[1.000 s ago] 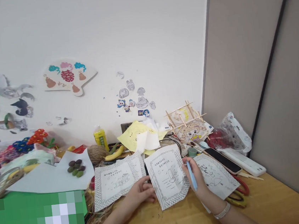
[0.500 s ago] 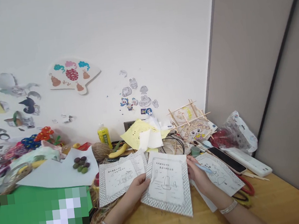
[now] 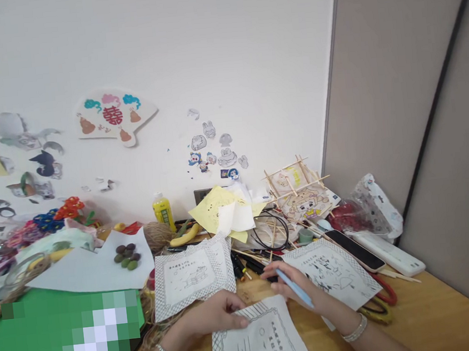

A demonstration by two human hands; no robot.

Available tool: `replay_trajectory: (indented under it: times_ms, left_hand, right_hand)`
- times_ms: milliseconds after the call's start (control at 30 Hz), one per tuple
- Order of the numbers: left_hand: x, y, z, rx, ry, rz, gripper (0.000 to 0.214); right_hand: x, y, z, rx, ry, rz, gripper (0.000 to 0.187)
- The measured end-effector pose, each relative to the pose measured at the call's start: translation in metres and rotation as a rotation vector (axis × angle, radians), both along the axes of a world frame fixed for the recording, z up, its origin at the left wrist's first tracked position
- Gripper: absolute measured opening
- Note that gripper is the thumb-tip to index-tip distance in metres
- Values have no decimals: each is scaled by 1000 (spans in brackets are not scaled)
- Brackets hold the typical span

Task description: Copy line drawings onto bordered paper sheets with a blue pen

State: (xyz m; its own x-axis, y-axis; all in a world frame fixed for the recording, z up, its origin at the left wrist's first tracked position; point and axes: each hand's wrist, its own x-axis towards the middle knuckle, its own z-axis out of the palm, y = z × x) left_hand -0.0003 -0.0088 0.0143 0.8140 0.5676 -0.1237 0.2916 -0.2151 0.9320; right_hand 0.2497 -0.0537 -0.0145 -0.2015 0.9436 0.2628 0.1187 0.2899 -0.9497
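Note:
My left hand (image 3: 216, 316) lies flat with its fingers pressed on the top edge of a printed sheet with a patterned border (image 3: 260, 343), which lies on the wooden table (image 3: 421, 318) close to me. My right hand (image 3: 290, 287) is closed around a light blue pen (image 3: 295, 288) and hovers just above the sheet's upper right corner. A second bordered sheet (image 3: 193, 277) lies to the left behind my left hand. A third bordered sheet (image 3: 332, 271) lies to the right of my right hand.
A phone (image 3: 353, 249), a white power strip (image 3: 390, 259) and red and yellow rings (image 3: 384, 299) sit at the right. Behind are a stick-frame lantern (image 3: 299, 194), yellow paper (image 3: 217, 211), twine ball (image 3: 157, 236), yellow bottle (image 3: 163, 211), loose sticks and black cable. Green card (image 3: 45, 329) lies left.
The sheet between my hands has been pulled toward me and laid flat near the table's front edge. My right hand with the pen moved left and down after it.

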Motion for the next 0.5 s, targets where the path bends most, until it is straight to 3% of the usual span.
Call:
replay_trajectory:
  times_ms: [100,267,367,500]
  left_hand:
    - [2,5,-4,15,-29,85,38]
    - [-3,20,-9,-1,-93,266,52]
    - [-5,23,-12,-30,-140,323,60]
    - [1,20,-18,-65,-191,348,62]
  right_hand:
    - [-5,-2,-1,-2,-76,68,30]
    - [-8,-2,0,31,-109,-79,17]
    - [-11,-5,1,59,-187,-110,25]
    - [-20,-12,2,65,-477,-127,33]
